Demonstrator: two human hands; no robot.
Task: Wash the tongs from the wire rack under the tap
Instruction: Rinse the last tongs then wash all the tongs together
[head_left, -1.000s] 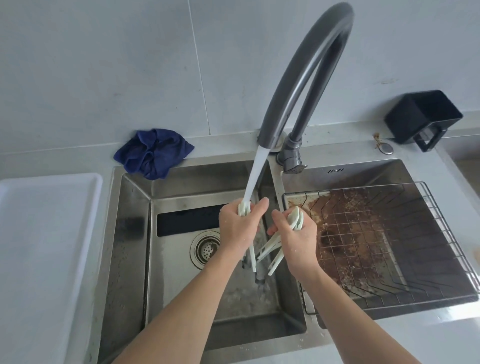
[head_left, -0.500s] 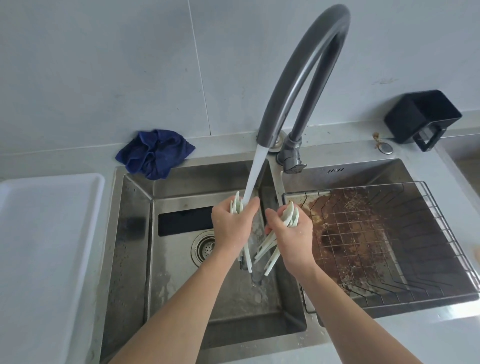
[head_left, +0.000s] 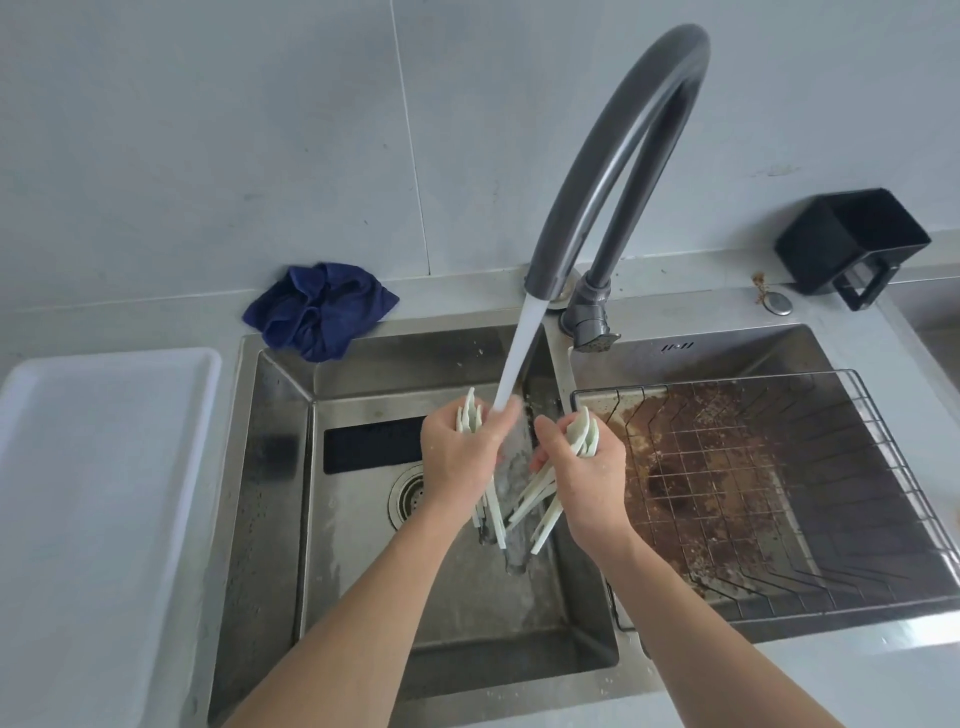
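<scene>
Rinsing under way over the left basin (head_left: 270, 467). Left hand (head_left: 457, 462) curled round one bundle of pale green tongs (head_left: 470, 415), heads up, legs hanging down into the basin; grip closed firm on it. Right hand (head_left: 587, 483) curled likewise round a second bundle (head_left: 584, 436), legs splayed down and left. Stream from the tap (head_left: 623, 135) landing on the left hand's knuckles, just beside its bundle; right bundle apparently outside the stream.

Judgement: turn each bundle through the water in turn, heads and legs both, fanning the legs so the flow reaches between them. Keep hold tight; wet plastic probably slippery.

Nearby: wire rack (head_left: 769, 493) in the right basin, no tongs visible in it; blue cloth (head_left: 319, 309) behind the sink; white tray (head_left: 93, 467) on the surface at left; black holder (head_left: 852, 239) at back right. Nothing blocking the stream.
</scene>
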